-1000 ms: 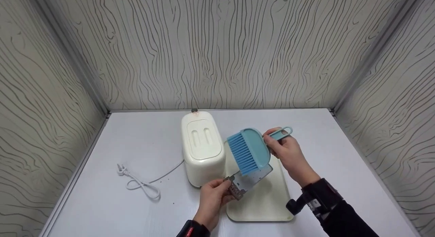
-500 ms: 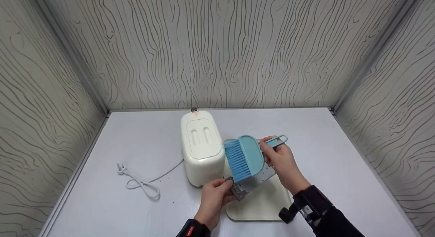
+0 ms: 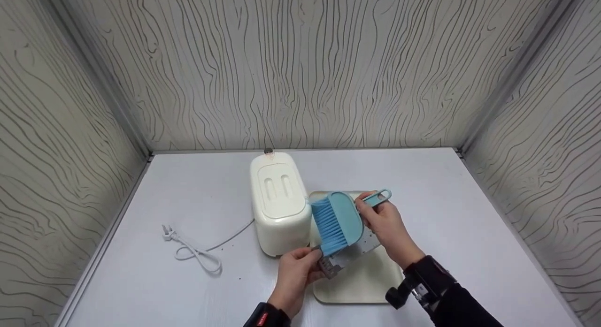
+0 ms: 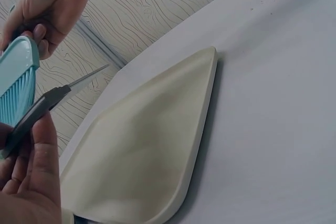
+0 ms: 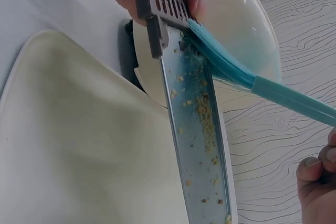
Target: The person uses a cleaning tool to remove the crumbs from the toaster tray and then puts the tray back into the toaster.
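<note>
My left hand [image 3: 293, 273] grips the grey slotted end of a metal crumb tray [image 3: 358, 253], above a cream tray [image 3: 359, 289]. Crumbs [image 5: 206, 121] are scattered along the metal, thickest near one long edge. My right hand [image 3: 387, 226] holds a light blue brush [image 3: 346, 217] by its looped handle. In the right wrist view the bristles [image 5: 223, 59] bend against the crumb tray by its grey end, close to the left fingers. Seen from the left wrist, the crumb tray is edge-on and raised over the cream tray.
A cream toaster [image 3: 284, 224] with a lid on top stands just left of the cream tray. Its white cord and plug [image 3: 188, 247] lie on the table at the left, with a few dark specks nearby. Patterned panels [image 3: 300, 69] enclose the back and sides.
My right hand has moved the brush left and down, toward the grey end of the crumb tray, and the bristles now bend. My left hand has stayed nearly still.
</note>
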Action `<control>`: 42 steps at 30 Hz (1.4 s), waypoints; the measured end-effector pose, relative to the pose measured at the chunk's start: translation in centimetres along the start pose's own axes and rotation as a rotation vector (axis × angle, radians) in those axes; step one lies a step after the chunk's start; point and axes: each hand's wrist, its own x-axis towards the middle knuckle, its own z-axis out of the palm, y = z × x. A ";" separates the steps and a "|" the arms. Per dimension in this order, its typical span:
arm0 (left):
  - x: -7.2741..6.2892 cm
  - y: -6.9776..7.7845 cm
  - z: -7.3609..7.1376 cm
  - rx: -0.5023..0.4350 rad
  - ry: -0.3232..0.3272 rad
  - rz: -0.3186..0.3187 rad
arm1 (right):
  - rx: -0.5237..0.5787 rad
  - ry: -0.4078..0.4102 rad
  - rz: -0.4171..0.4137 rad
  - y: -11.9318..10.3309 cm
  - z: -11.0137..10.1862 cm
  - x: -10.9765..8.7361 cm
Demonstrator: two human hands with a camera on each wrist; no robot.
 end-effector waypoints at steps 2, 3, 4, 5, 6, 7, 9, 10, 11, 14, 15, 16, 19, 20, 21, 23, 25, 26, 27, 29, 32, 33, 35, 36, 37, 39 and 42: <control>0.0 -0.1 0.0 -0.003 0.000 0.006 | -0.026 0.001 -0.002 0.1 -0.2 0.2; 0.0 -0.1 -0.1 -0.005 0.001 0.004 | -0.037 0.001 -0.004 0.2 -0.3 0.2; 0.0 -0.1 -0.1 -0.006 0.000 0.003 | -0.046 0.003 -0.007 0.2 -0.4 0.3; 0.0 -0.1 -0.1 -0.006 -0.001 0.004 | -0.054 0.005 -0.010 0.3 -0.6 0.4; 0.0 -0.1 -0.2 -0.004 -0.002 0.003 | -0.060 0.006 -0.015 0.3 -0.8 0.4; 0.0 -0.1 -0.3 -0.003 -0.003 0.001 | -0.068 0.007 -0.021 0.3 -0.9 0.5; 0.1 -0.2 -0.3 0.003 0.001 0.002 | -0.084 0.005 -0.033 0.4 -1.3 0.6; 0.1 -0.2 -0.4 0.008 0.005 0.002 | -0.097 0.005 -0.038 0.5 -1.5 0.7; 0.1 -0.2 -0.4 0.013 0.008 0.004 | -0.108 0.005 -0.044 0.5 -1.7 0.8; 0.1 -0.2 -0.4 0.027 0.018 0.012 | -0.150 0.013 -0.056 0.7 -2.3 1.0; 0.1 -0.2 -0.4 0.031 0.018 0.014 | -0.161 0.018 -0.056 0.8 -2.5 1.1; 0.1 -0.2 -0.5 0.033 0.018 0.015 | -0.174 0.024 -0.057 0.9 -2.8 1.2; 0.1 -0.1 -0.6 0.031 0.013 0.025 | -0.214 0.042 -0.054 1.0 -3.4 1.4; 0.0 -0.1 -0.6 0.028 0.013 0.028 | -0.225 0.048 -0.053 1.0 -3.6 1.5; 0.0 -0.1 -0.7 0.026 0.013 0.032 | -0.241 0.052 -0.053 1.1 -3.8 1.5; 0.0 -0.1 -0.8 0.023 0.014 0.040 | -0.269 0.062 -0.060 1.1 -4.2 1.6; -0.1 -0.1 -0.8 0.026 0.015 0.046 | -0.290 0.070 -0.066 1.1 -4.5 1.7; -0.1 -0.1 -0.9 0.028 0.016 0.049 | -0.299 0.072 -0.070 1.2 -4.7 1.7; 0.0 -0.1 -0.9 0.030 0.015 0.052 | -0.309 0.075 -0.074 1.2 -4.9 1.7; 0.0 -0.1 -0.9 0.036 0.014 0.057 | -0.322 0.083 -0.077 1.1 -5.2 1.7; 0.0 -0.1 -1.0 0.043 0.010 0.062 | -0.341 0.090 -0.083 1.1 -5.6 1.7; 0.0 -0.1 -1.0 0.044 0.008 0.063 | -0.348 0.095 -0.086 1.0 -5.6 1.7; 0.0 -0.1 -1.1 0.050 0.004 0.065 | -0.361 0.102 -0.096 1.0 -5.7 1.7; 0.0 -0.1 -1.1 0.050 0.002 0.065 | -0.368 0.103 -0.100 1.1 -5.7 1.7; 0.0 0.0 -1.1 0.050 0.000 0.066 | -0.375 0.104 -0.105 1.1 -5.7 1.7; 0.0 0.0 -1.1 0.051 -0.002 0.067 | -0.384 0.103 -0.119 1.1 -5.7 1.8; 0.0 0.1 -1.1 0.052 0.000 0.070 | -0.387 0.097 -0.135 1.1 -5.7 1.8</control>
